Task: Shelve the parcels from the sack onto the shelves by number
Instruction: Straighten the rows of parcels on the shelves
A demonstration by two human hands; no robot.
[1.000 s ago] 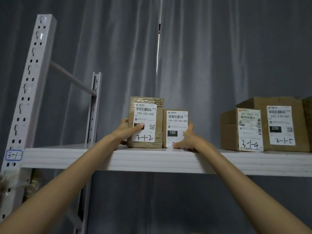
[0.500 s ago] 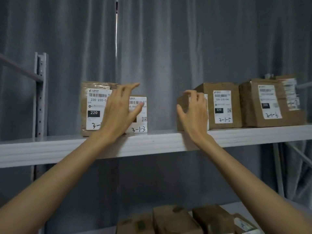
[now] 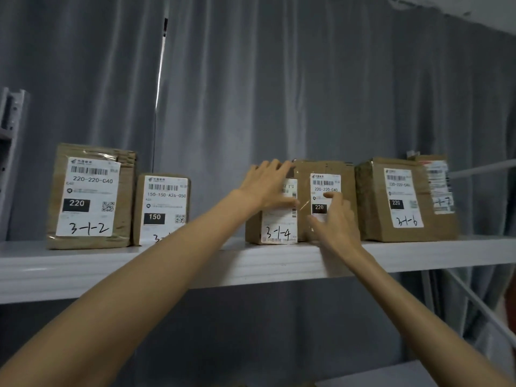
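Several brown cardboard parcels with white labels stand in a row on the white shelf [image 3: 195, 263]. From the left: parcel 3-1-2 [image 3: 89, 196], a smaller parcel [image 3: 163, 208] whose number my arm partly hides, parcel 3-1-4 [image 3: 276, 230], a taller parcel [image 3: 326, 180] behind my right hand, parcel 3-1-6 [image 3: 396, 199], and a parcel ending in 7 [image 3: 441, 185]. My left hand [image 3: 268, 185] lies spread on the top front of parcel 3-1-4. My right hand [image 3: 335, 222] rests with fingers apart against the front of the taller parcel.
A grey curtain hangs behind the shelf. A perforated white upright [image 3: 11, 129] stands at the far left. White shelf braces [image 3: 474, 303] slant at the lower right. A lower shelf edge [image 3: 391, 375] shows at the bottom.
Both hands have moved right along the shelf, from parcels 3-1-2 and 3-1-3 to parcels 3-1-4 and the one beside it. The view has shifted right too.
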